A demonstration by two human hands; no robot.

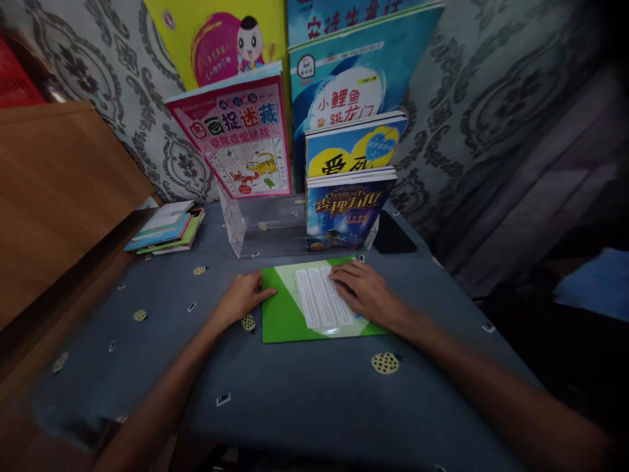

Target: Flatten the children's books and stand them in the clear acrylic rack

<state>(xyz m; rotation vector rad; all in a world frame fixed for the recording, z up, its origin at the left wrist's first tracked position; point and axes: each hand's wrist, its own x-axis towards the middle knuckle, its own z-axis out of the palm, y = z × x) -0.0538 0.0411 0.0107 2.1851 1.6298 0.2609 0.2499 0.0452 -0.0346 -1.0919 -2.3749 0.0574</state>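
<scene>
A green book (280,321) with pale text panels lies flat on the cloth-covered table. My left hand (242,296) is at its left edge, thumb over the cover and the other fingers curled against the side; the fingertips are partly hidden. Across the book's right part rests my right hand (366,294), its fingers stretched over the cover and slightly bent. Just behind the book stands a clear acrylic rack (268,242). It holds a pink picture book (246,141) on the left and a dark blue book (339,213) on the right.
Further back in the rack are a blue-and-yellow book (354,147), a teal book (354,85) and a large yellow book (191,39). A small book stack (170,226) lies at the left. A black flat object (396,235) lies right of the rack. A wooden panel (63,190) borders the left side.
</scene>
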